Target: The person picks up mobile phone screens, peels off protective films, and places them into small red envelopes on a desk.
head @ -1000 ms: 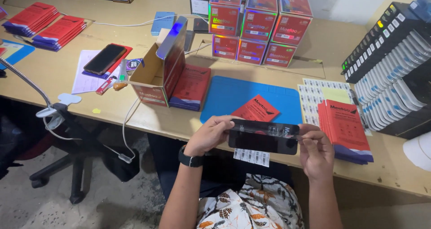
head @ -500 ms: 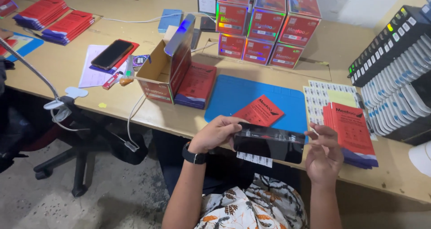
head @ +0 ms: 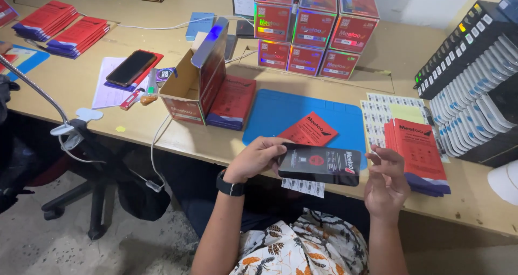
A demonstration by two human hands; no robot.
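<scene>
While the left hand pinches one short end of a flat black sleeve package, glossy and rectangular with rounded corners, the right hand stands loosely open at the other end, fingers spread and curved, fingertips just at the package's edge; whether they press it cannot be told. The package hangs level over the near edge of the counter, above the person's lap. A black wristwatch bands the left wrist.

Just under the package, a white strip of barcode labels sticks out past the counter's near edge. Behind it lies a smooth blue work mat, with a red paper envelope resting askew on its near part. To the right of the mat sit pale label sheets and a stack of red envelopes near the counter's near right edge. Left of the mat stands an open cardboard box with a red envelope bundle leaning against it. Shiny red cartons are piled toward the far edge, and a dark rack of white slabs fills the right end. A black phone lies on papers toward the left end.
</scene>
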